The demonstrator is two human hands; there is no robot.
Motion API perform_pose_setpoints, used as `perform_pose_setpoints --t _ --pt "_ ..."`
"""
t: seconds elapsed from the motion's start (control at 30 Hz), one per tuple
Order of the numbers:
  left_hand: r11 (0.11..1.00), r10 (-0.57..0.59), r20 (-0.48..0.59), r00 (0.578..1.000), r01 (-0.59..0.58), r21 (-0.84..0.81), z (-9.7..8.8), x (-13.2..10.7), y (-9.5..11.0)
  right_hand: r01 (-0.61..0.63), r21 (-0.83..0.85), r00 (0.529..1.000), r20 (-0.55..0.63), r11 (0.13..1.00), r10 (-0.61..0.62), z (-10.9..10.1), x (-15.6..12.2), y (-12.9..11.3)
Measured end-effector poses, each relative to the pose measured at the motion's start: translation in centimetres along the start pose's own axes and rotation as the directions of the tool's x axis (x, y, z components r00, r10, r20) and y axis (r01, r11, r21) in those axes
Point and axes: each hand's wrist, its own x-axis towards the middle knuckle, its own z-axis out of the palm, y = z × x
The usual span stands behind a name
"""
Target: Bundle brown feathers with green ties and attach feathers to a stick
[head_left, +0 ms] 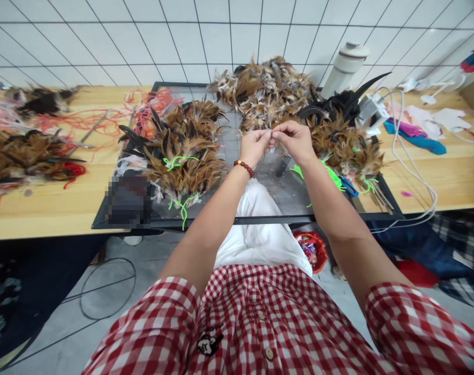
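- Two sleeves (151, 317) of soft red-and-white checked cloth lie nearest us, with smooth white fabric (260, 200) over the lap beyond.
- We find the dark rim (170, 225) of a flat tray next, its straight near side running left to right.
- Thin, bright green cord (184, 211) trails from the near end of the left feather bundle (190, 140). This bundle lies on the tray, left of the hands, its long axis running roughly near to far; we see brown plumes splaying rightward and dark ones pointing up and left.
- The left hand (256, 146), with a round-beaded bracelet (244, 167) at its wrist, and the right hand (295, 139) meet at the fingertips over the tray. Thumb and fingers of each are pinched together; what lies between them is too small for us to tell.
- Right of them, we see another feather bundle (344, 143), fluffy and brown, with long, glossy black plumes (371, 86) pointing up and right.
- Farther back rises a ragged heap of brown and grey feathers (268, 91), its tips pointing many ways.
- Beside it a smooth, cylindrical pale flask (344, 70) stands before the white tiled wall (182, 41).
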Motion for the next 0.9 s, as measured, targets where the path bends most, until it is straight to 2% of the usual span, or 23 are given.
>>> perform_pose_setpoints --t 0.13,0.27,0.5,0.67,0.8,0.9 --pt "0.999 -0.033 0.022 0.999 0.033 -0.007 0.0 -0.3 0.5 0.039 -0.140 0.998 -0.039 0.989 -0.045 0.1 0.2 0.7" --pt "0.999 -0.026 0.045 0.999 0.027 -0.030 0.0 -0.2 0.5 -0.005 -0.107 0.999 -0.051 0.994 0.000 0.0 0.5 0.9" --pt "1.000 0.004 0.084 0.996 -0.002 -0.024 -0.1 -0.3 0.6 0.018 -0.063 0.996 0.086 0.998 -0.013 -0.4 0.1 0.2" --pt "1.000 -0.013 0.146 0.989 0.013 -0.003 0.1 -0.6 0.7 0.057 -0.163 0.996 0.081 0.985 -0.044 -0.2 0.1 0.3" --pt "0.999 -0.029 0.093 0.995 0.027 0.019 0.0 -0.3 0.5 0.101 -0.359 0.993 0.098 0.928 -0.070 -2.3 0.5 0.3" --pt "0.999 -0.032 0.016 0.999 0.032 0.028 -0.2 0.2 0.2 0.037 -0.532 0.993 0.114 0.846 0.028 -4.7 0.6 0.9"
